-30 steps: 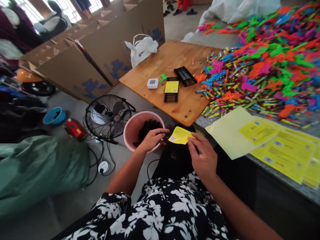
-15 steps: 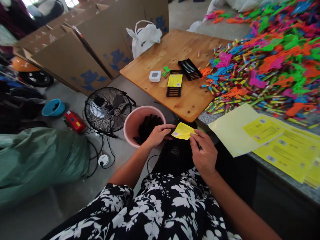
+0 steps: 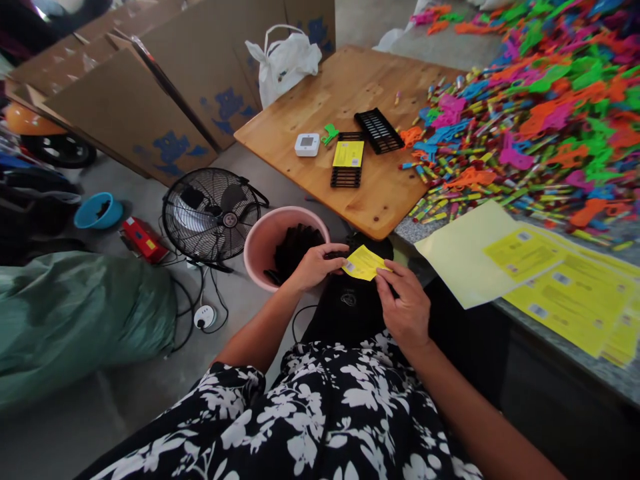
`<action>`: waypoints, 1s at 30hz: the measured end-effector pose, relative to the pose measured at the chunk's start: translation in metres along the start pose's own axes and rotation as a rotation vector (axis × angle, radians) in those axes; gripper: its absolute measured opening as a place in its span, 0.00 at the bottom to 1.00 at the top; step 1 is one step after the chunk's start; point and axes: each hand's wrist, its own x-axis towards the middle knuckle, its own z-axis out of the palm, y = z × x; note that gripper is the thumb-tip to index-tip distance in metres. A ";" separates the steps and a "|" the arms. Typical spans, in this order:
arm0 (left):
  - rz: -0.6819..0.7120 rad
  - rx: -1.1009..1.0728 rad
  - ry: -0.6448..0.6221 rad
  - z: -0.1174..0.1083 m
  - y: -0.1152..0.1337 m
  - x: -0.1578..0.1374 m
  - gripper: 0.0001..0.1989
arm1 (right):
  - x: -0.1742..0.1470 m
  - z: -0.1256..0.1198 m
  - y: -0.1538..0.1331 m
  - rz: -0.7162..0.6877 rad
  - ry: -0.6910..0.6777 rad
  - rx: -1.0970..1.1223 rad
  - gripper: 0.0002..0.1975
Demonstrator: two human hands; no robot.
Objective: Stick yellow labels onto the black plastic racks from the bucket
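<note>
A small yellow sticker (image 3: 366,263) is held flat above my lap, in front of the wooden table's near corner. My left hand (image 3: 316,267) pinches its left edge between thumb and forefinger. Its right corner is gripped by the fingertips of my right hand (image 3: 406,303). On the table lies a black slatted plastic piece (image 3: 346,177) with a yellow label (image 3: 349,154) across it. Beside it rests another black slatted piece (image 3: 379,131), partly overlapping. Yellow sticker sheets (image 3: 565,303) and a pale backing sheet (image 3: 457,257) lie on the stone surface to my right.
Colourful toy guns and small tubes (image 3: 520,147) are heaped at the right. A white device (image 3: 307,145) and a green toy gun (image 3: 329,134) lie on the wooden table (image 3: 285,150). A pink tub (image 3: 255,250) of black pieces, a fan (image 3: 213,215) and cardboard boxes (image 3: 135,113) stand left.
My right hand has come slightly left with its corner of the sticker, while my left hand keeps its pinch. The whole view has shifted a little.
</note>
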 end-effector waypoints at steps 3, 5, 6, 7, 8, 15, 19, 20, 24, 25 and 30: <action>0.023 0.053 0.008 0.001 0.001 -0.001 0.26 | -0.002 -0.001 0.002 -0.015 -0.036 -0.005 0.10; 0.041 0.082 0.015 0.001 0.001 -0.001 0.25 | -0.005 -0.001 0.004 -0.035 -0.071 -0.020 0.11; 0.045 0.088 0.017 0.001 0.000 -0.001 0.25 | -0.006 -0.002 0.005 -0.045 -0.093 -0.034 0.11; 0.045 0.084 0.019 0.001 0.000 -0.001 0.25 | -0.008 -0.003 0.006 -0.054 -0.115 -0.055 0.11; 0.040 0.073 0.022 0.000 -0.001 0.000 0.25 | -0.010 -0.005 0.008 -0.063 -0.138 -0.083 0.11; 0.005 0.059 0.081 -0.010 0.015 -0.005 0.27 | -0.016 -0.020 0.015 0.001 -0.132 -0.214 0.10; 0.012 0.124 -0.039 -0.008 0.029 -0.012 0.24 | 0.004 -0.018 0.016 0.310 -0.122 0.039 0.21; 0.020 0.153 -0.084 -0.006 0.031 -0.013 0.24 | 0.011 -0.017 0.016 0.400 -0.180 0.137 0.25; 0.101 0.264 -0.236 0.003 0.038 -0.014 0.21 | 0.039 -0.017 0.017 0.571 -0.512 0.395 0.21; 0.121 0.281 -0.268 0.005 0.039 -0.013 0.20 | 0.045 -0.018 0.017 0.580 -0.568 0.411 0.19; 0.148 0.279 -0.378 0.016 0.049 -0.010 0.19 | 0.062 -0.020 0.018 0.790 -0.597 0.644 0.25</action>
